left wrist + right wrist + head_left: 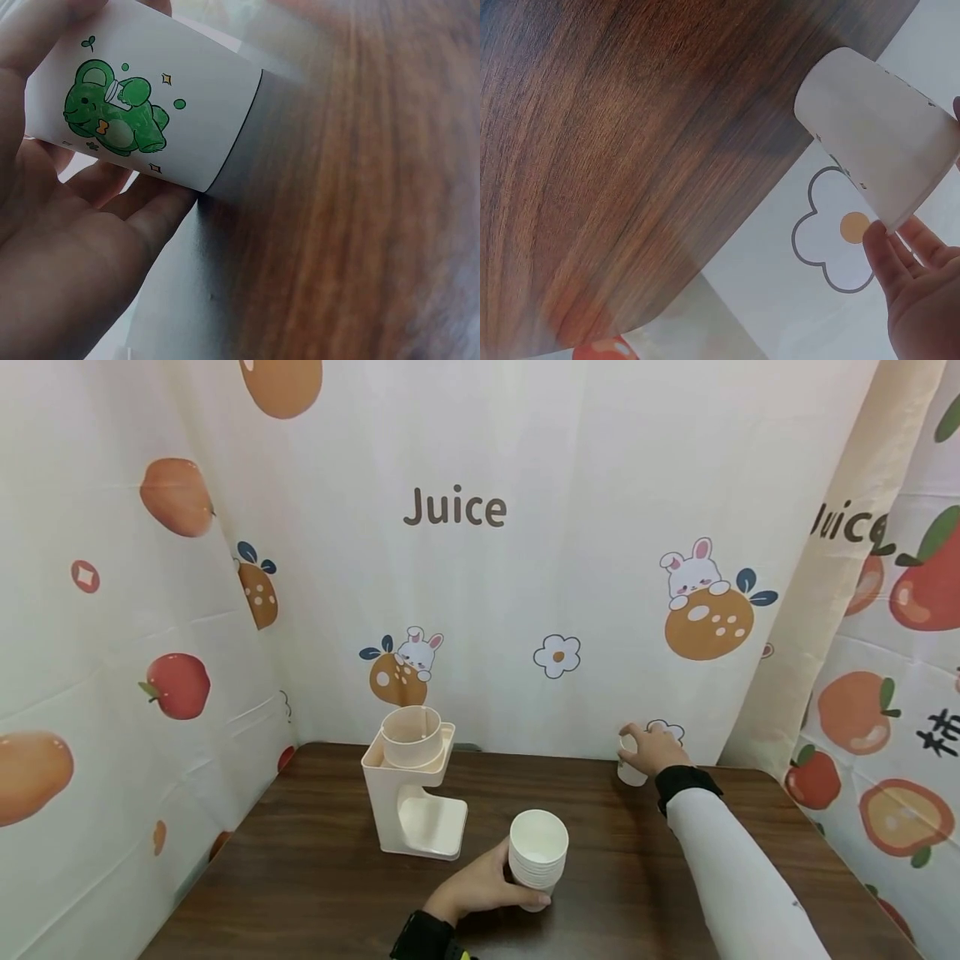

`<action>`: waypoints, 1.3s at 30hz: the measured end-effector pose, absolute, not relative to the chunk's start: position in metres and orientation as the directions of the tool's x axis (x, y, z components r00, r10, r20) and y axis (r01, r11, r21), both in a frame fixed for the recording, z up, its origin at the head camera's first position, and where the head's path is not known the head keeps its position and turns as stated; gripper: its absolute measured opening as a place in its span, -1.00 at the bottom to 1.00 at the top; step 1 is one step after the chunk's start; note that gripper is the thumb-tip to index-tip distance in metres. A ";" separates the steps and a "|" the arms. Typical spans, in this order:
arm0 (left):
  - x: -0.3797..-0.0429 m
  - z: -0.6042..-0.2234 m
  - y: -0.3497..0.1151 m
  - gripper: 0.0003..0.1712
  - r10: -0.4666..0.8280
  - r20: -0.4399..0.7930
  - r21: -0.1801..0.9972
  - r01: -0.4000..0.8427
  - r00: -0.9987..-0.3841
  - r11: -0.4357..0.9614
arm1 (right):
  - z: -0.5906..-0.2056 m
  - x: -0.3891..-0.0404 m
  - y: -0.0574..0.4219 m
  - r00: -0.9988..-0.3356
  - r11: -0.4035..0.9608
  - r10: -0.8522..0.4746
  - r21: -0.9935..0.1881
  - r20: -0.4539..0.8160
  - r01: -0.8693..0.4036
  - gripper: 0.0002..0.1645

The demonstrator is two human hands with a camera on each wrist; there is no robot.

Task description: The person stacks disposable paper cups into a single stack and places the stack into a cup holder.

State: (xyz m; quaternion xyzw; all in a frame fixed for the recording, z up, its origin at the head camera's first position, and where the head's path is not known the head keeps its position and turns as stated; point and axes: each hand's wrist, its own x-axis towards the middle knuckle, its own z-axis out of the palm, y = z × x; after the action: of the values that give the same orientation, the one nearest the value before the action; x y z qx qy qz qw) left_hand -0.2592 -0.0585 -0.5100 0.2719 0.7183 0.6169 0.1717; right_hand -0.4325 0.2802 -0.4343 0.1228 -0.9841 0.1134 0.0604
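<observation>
My left hand (487, 885) grips a stack of white paper cups (538, 852) low on its side, near the front middle of the table. In the left wrist view the lowest paper cup (180, 97) shows a green bear print, with thumb and fingers wrapped around it. Far off at the back right, my right hand (651, 749) holds a single paper cup (632, 770) from above by its rim. The right wrist view shows that cup (877, 135) with its base at the tabletop and the fingertips (877, 240) at its rim.
A cream cup dispenser (386, 802) with a round tube on top and a flat foot stands left of the stack. The dark wooden table (315, 877) ends at a white printed curtain (480, 585) behind, with further curtains at both sides.
</observation>
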 end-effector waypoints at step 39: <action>-0.261 -0.509 -0.058 -0.05 0.596 0.066 0.979 0.168 -0.800 0.117 | -0.397 -0.345 0.226 -0.867 0.840 -0.490 -0.219 0.084 -0.496 -0.61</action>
State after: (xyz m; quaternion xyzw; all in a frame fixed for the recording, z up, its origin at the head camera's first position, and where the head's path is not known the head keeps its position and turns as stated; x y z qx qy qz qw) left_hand -0.2609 -0.0581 -0.5090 0.2631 0.7264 0.6102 0.1752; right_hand -0.3446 0.2263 -0.3965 0.2572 -0.9591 0.1176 0.0124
